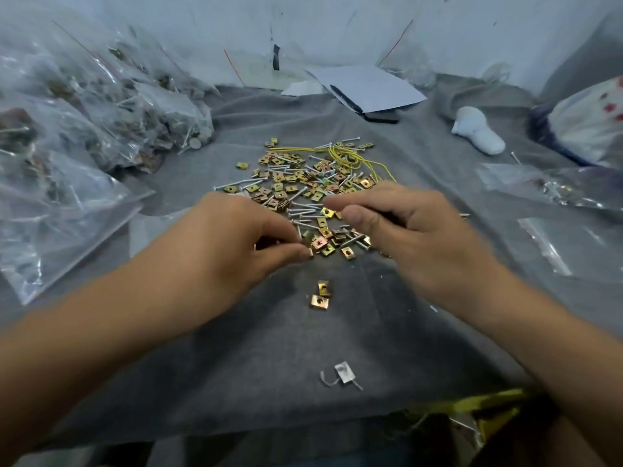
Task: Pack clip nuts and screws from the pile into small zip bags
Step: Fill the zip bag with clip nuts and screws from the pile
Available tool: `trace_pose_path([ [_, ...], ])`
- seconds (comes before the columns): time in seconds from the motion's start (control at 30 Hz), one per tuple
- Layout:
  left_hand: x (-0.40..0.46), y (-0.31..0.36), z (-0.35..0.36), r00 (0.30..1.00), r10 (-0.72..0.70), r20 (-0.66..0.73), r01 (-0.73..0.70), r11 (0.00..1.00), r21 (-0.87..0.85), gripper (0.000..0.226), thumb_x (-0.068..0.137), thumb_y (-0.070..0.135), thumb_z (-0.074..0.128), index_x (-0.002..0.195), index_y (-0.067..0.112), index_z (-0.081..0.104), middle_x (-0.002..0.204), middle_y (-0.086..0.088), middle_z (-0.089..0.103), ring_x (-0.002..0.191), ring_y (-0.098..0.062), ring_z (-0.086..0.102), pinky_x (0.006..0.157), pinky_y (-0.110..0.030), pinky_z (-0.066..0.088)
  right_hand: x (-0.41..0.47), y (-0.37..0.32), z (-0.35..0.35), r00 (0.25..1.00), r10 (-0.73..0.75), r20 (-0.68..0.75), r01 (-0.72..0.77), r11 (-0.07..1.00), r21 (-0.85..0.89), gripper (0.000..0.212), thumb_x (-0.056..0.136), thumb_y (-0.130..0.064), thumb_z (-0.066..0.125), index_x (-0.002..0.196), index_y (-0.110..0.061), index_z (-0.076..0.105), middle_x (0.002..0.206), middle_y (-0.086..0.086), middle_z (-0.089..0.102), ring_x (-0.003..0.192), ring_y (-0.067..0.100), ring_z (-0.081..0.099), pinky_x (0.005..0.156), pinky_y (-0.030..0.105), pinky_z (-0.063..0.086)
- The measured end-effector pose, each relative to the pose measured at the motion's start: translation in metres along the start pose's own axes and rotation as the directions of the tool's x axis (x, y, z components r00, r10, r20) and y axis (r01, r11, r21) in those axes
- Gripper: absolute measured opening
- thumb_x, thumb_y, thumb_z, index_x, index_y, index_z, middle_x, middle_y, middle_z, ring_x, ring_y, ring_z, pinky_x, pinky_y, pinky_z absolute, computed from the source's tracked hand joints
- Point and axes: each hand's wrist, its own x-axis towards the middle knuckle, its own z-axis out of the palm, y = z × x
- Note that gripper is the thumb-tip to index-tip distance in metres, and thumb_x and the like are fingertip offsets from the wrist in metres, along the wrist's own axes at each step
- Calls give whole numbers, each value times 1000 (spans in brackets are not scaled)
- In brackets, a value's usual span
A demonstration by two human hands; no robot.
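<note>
A pile of brass-coloured clip nuts and silver screws (303, 183) lies spread on the grey cloth (303, 348). My left hand (236, 241) rests at the pile's near edge, thumb and fingers pinched on clip nuts. My right hand (404, 227) hovers over the pile's near right side, fingers curled, pinching a clip nut at the fingertips. Two loose clip nuts (322, 294) lie just in front of the hands. Empty small zip bags (553, 244) lie flat at the right.
Large clear bags of packed hardware (84, 129) are heaped at the left. Yellow rubber bands (350, 156) lie on the pile's far side. A silver clip with wire (344, 374) sits near the front edge. Papers (367, 85) and a white bulb (478, 129) lie at the back.
</note>
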Motion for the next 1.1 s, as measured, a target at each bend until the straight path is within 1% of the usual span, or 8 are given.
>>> trace_pose_path([
  [0.07,-2,2,-5,999,36,33,-38,995,91,18,81,50,70,82,36,82,66,18,70,63,4,60,58,-13,37,-3,-1,3,1000,-8,23,7,999,37,28,101,-23,64,127,-20,75,84,-22,64,79,-2,60,75,14,43],
  [0.2,-2,3,-13,998,-65,22,61,989,131,28,77,63,60,74,40,75,58,21,62,64,9,58,54,-12,32,-11,-3,5,998,-12,69,1,988,157,39,96,-12,70,135,-17,69,87,-5,70,75,13,69,75,26,56],
  [0.3,-2,4,-14,994,-102,-39,101,994,-40,15,80,54,67,77,42,74,67,27,66,63,3,61,54,-12,39,-16,-8,11,998,-5,55,-9,970,242,44,88,-10,80,129,-20,69,88,2,78,78,21,76,77,27,61],
  [0.4,1,7,-11,996,-83,-35,74,975,-211,8,80,41,79,88,41,78,73,13,72,63,-8,68,58,-27,51,-17,-9,14,1000,24,3,-24,973,230,33,86,-12,83,114,-17,67,89,0,80,80,21,78,78,32,64],
  [0.53,-1,11,-3,999,-18,-41,6,961,-278,21,78,31,89,95,36,77,81,17,73,72,-9,71,59,-15,48,-18,-10,16,1000,7,18,-11,982,190,28,89,-15,80,112,-17,64,92,-4,81,83,21,79,80,39,64],
  [0.8,0,17,-3,995,34,-93,-65,931,-360,31,79,12,88,103,29,78,87,9,71,74,-17,68,63,-9,44,-15,-11,12,991,14,135,-54,952,301,29,94,-22,71,118,-18,55,97,-2,81,90,24,78,86,39,61],
  [0.9,1,18,-7,991,97,-97,-122,945,-303,21,78,20,87,97,26,80,85,12,70,78,-10,67,64,-4,42,-15,-11,9,986,8,169,-61,949,309,31,96,-22,70,122,-15,54,99,-1,82,94,24,77,86,39,61],
  [1.1,-1,19,-12,996,-73,-56,44,910,-411,17,71,28,87,86,29,80,74,9,74,64,-5,68,57,-16,50,-15,-13,6,985,-66,158,29,974,224,20,101,-15,68,121,-16,63,101,-3,80,96,24,77,76,34,61],
])
